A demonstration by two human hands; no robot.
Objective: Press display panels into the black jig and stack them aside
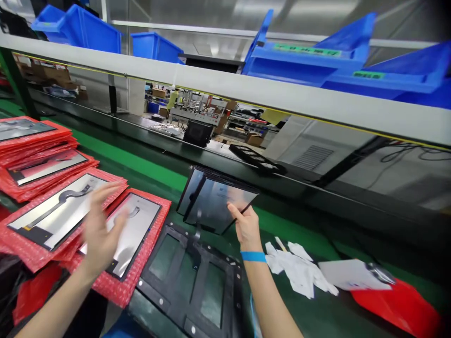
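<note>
My right hand (247,228), with a blue band at the wrist, pinches the right edge of a dark glossy display panel (214,202). The panel is tilted and stands in front of several similar ones; a thin flex cable (198,230) hangs below it. My left hand (102,230) is slightly blurred, fingers stretched out and thumb apart, holding nothing. It is over a screen panel with a flex cable (132,230) on red bubble wrap (121,293). Whether it touches the panel, I cannot tell. Between my hands lies a black frame fixture (169,293) with rectangular openings.
Stacks of panels in red bubble wrap (35,253) fill the left side. White gloves (294,267), a white clipboard (354,274) and a red sheet (398,305) lie to the right. A shelf beam (211,82) with blue bins (303,61) crosses above the bench.
</note>
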